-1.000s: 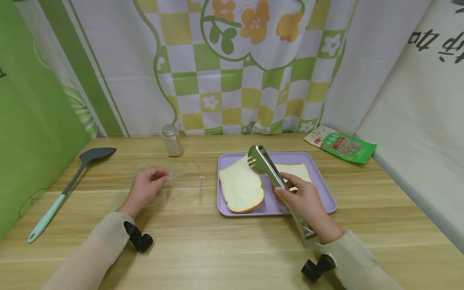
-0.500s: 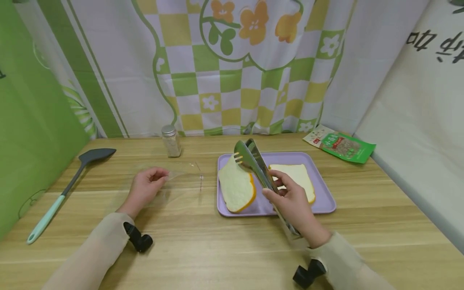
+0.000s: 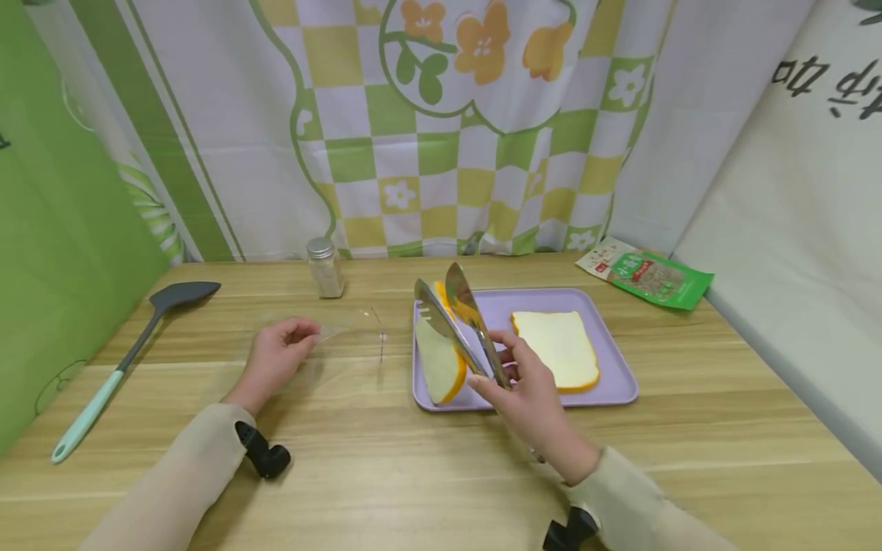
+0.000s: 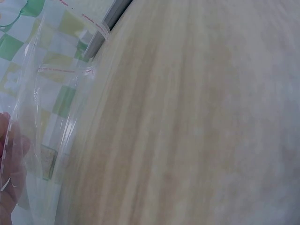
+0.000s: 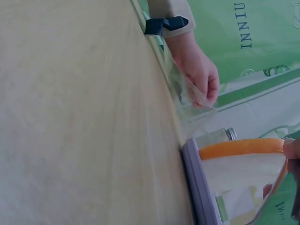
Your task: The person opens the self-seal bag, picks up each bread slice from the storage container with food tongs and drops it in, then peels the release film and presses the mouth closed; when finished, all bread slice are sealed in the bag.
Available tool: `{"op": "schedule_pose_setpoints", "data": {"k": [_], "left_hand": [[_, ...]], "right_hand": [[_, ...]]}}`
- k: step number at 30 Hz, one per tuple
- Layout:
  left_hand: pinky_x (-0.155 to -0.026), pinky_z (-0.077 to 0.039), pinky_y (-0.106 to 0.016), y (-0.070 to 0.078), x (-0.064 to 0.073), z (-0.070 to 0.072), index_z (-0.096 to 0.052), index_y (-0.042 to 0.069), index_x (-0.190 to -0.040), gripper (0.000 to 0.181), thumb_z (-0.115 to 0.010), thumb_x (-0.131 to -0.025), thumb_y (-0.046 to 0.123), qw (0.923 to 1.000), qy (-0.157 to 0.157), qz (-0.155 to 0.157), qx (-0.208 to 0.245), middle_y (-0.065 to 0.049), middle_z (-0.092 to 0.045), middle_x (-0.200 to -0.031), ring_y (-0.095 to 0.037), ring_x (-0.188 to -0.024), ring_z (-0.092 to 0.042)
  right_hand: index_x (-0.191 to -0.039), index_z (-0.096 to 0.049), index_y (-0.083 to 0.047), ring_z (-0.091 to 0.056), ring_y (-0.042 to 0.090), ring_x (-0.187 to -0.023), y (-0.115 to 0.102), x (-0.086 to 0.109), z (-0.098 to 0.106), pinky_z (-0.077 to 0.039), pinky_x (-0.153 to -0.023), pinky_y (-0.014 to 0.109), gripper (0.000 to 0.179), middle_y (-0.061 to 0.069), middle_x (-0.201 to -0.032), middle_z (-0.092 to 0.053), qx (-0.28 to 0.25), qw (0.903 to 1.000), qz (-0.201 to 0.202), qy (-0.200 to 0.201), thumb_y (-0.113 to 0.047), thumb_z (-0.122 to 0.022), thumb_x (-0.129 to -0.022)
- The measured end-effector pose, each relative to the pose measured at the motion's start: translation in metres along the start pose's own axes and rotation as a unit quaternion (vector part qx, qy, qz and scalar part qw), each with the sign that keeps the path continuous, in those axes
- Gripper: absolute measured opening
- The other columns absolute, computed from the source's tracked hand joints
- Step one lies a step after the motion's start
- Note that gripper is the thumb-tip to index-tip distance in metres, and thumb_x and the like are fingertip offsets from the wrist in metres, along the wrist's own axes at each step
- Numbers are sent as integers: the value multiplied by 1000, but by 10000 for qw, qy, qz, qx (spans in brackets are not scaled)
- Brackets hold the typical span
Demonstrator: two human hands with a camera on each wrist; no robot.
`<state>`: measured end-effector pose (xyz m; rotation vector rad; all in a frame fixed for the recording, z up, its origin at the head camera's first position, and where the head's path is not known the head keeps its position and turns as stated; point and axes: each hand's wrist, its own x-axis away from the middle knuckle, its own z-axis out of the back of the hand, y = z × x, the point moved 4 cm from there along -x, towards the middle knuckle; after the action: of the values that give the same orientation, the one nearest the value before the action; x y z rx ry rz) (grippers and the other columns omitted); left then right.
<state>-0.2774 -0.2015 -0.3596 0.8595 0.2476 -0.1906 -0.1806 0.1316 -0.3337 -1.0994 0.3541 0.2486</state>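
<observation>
My left hand (image 3: 279, 356) pinches the edge of a clear plastic bag (image 4: 65, 108) at the table's left side. In the right wrist view, that bag hangs from the fingers. My right hand (image 3: 534, 402) grips metal tongs (image 3: 455, 334) over a purple tray (image 3: 613, 383); the two arms of the tongs stand apart. A bread slice (image 3: 436, 363) with an orange crust leans at the tray's left end, its crust showing between the tong arms. The second bread slice (image 3: 558, 348) lies flat on the right half of the tray.
A glass jar (image 3: 326, 269) with a metal lid stands behind the bag. A spatula (image 3: 127, 356) with a mint handle lies at the far left. The green food packet (image 3: 654, 279) rests at the back right, in front of the curtain (image 3: 482, 176).
The right hand has moved left with the tongs, and their arms have spread apart. The left slice has tilted up more steeply. My left hand has stayed put with the bag.
</observation>
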Motion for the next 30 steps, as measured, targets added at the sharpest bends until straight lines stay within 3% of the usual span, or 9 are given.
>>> {"op": "schedule_pose_setpoints", "data": {"k": [9, 21, 30], "left_hand": [[-67, -45, -16, 0, -1, -1, -67, -2, -99, 15, -60, -87, 3, 9999, 72, -67, -65, -17, -68, -94, -19, -85, -58], [-66, -45, -15, 0, -1, 0, -67, -3, -98, 15, -61, -86, 2, 9999, 76, -93, 72, -17, -68, -93, -6, -79, -55], [-67, -45, -14, 0, -1, -1, -66, -3, -100, 16, -60, -87, 3, 9999, 16, 39, 103, -17, -67, -95, -14, -83, -57]], "right_hand": [[-122, -52, -6, -54, 12, -69, -5, 2, -11, -48, -58, 25, 52, 8, -83, -60, 26, 9986, 533, 18, -4, -74, -76], [-113, -59, -3, -53, 4, -54, -11, 1, -12, -47, -42, 22, 40, 9, -70, -62, -271, 9940, 1036, 208, 7, -70, -75], [-114, -60, -4, -55, 7, -52, -6, -5, 6, -49, -43, 25, 40, 10, -68, -60, -276, 9966, 699, 324, 7, -69, -77]]}}
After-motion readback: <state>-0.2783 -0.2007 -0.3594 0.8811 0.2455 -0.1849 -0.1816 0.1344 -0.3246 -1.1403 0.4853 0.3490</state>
